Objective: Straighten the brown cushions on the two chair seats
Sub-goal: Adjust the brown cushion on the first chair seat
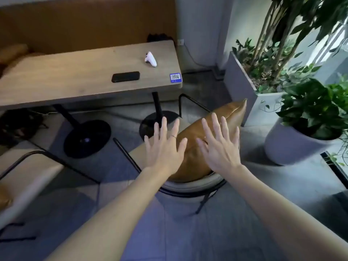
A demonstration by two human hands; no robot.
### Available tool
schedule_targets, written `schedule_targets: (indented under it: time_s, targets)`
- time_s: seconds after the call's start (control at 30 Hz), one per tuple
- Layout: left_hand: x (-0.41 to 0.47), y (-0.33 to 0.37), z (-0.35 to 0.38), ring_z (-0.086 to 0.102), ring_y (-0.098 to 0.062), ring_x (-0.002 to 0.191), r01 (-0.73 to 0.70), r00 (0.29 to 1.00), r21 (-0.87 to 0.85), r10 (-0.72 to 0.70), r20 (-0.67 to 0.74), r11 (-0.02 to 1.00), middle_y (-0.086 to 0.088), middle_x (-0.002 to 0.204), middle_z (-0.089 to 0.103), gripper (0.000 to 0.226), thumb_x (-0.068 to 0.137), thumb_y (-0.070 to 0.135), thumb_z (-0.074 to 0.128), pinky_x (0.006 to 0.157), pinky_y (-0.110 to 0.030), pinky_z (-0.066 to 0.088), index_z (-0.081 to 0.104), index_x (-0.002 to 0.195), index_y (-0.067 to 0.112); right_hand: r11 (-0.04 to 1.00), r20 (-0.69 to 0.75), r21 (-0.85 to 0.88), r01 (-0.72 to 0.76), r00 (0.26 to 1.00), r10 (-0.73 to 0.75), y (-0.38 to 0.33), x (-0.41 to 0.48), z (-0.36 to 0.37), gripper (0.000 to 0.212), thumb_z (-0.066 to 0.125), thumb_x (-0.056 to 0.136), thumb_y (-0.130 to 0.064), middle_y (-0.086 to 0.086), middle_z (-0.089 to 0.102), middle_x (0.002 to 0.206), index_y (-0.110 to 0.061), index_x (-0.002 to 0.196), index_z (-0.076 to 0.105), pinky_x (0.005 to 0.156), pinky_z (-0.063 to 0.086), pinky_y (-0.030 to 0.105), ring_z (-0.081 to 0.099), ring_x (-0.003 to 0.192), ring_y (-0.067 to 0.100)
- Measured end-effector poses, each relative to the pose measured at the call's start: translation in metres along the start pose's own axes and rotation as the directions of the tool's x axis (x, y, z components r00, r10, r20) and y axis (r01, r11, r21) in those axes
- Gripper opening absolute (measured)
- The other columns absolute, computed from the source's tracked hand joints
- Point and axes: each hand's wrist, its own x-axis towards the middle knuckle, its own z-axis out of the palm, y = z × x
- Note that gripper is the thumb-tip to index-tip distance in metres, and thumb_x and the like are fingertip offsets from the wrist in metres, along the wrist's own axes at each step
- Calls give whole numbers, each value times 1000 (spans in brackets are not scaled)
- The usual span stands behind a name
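Note:
A brown leather cushion (194,146) leans on the seat of a pale chair (190,184) with a black metal frame, its far corner pointing up to the right. My left hand (163,146) hovers flat over the cushion's left side, fingers spread, a ring on one finger. Over the cushion's right side my right hand (218,146) is spread the same way. Neither hand grips anything. A second pale chair (28,178) stands at the left, and a bit of brown cushion (4,201) shows at the frame's left edge.
A wooden table (79,72) stands behind the chairs, carrying a black phone (125,76), a white controller (150,58) and a QR sticker (175,77). A rectangular planter (239,81) and a round plant pot (290,146) crowd the right side. Grey tile floor lies below.

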Motion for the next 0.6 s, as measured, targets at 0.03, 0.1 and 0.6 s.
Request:
schedule_targets:
  time_s: [0.03, 0.1, 0.6]
  targets:
    - [0, -3, 10, -8, -27, 159, 20, 996, 13, -21, 91, 1000, -3, 174, -10, 65, 106, 59, 20, 125, -59, 5, -1, 164, 37, 1000, 38, -3, -14, 999, 14, 0, -3, 8, 65, 28, 105, -56, 7, 18, 172, -23, 161, 27, 117, 16, 72, 15, 157, 36]
    - [-1, -9, 28, -2, -25, 159, 48, 975, 4, -48, 215, 999, -2, 175, -4, 65, 106, 60, 19, 125, -56, 9, 2, 164, 37, 999, 86, 10, -36, 996, 35, 1, -9, 26, 65, 24, 106, -58, 5, 16, 172, -23, 162, 25, 118, 12, 70, 9, 158, 33]
    - [-32, -6, 63, 36, -23, 146, 220, 951, -469, -295, -90, 855, 2, 163, 39, 50, 109, 41, 32, 110, -42, 35, 35, 158, 31, 971, -60, 226, -77, 994, 93, 4, -29, 58, 54, 24, 109, -48, 0, 29, 169, -28, 158, 36, 122, 16, 62, 15, 158, 27]
